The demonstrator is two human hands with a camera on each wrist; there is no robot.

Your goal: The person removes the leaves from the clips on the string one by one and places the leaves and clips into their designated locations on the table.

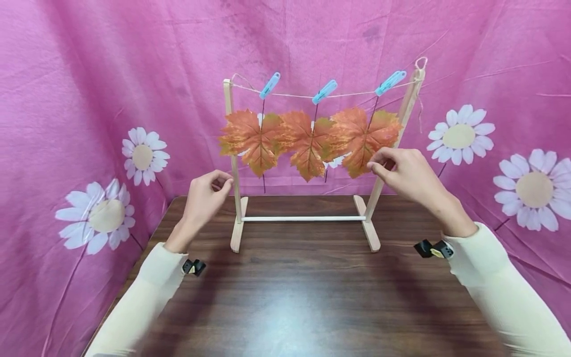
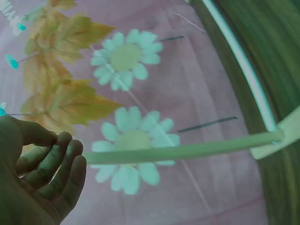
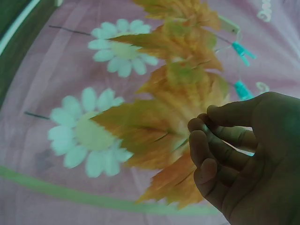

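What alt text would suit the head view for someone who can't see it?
Three orange autumn leaves hang from blue clothespins on a string across a wooden stand on a brown table. A person's right hand is near the rightmost leaf, the left hand beside the stand's left post.

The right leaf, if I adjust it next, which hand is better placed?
Probably your right hand: in the head view its fingertips are at the lower edge of the right leaf, though contact is unclear. Your left hand is farther off, by the left post.
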